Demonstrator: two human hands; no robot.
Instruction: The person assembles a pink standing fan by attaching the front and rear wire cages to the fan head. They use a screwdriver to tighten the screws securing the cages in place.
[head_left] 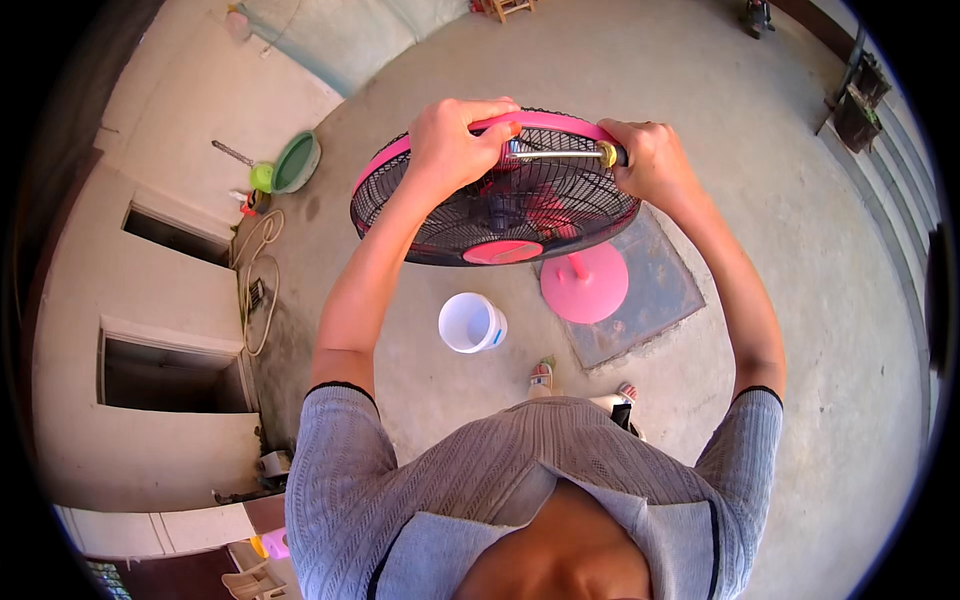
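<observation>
The person stands on a concrete floor (pixel 780 200) and holds a pink-rimmed pedestal fan (pixel 500 195) up at arm's length, its black wire grille facing the camera. The left hand (pixel 455 140) is wrapped shut over the far left part of the pink rim. The right hand (pixel 650 160) is closed around the handle of a screwdriver (pixel 560 154), whose metal shaft lies across the grille toward the left hand. The fan's round pink base (pixel 585 283) rests on the floor below, and a white plastic bucket (pixel 471 323) stands just left of it. A green basin (pixel 297 162) lies well away at the far left
</observation>
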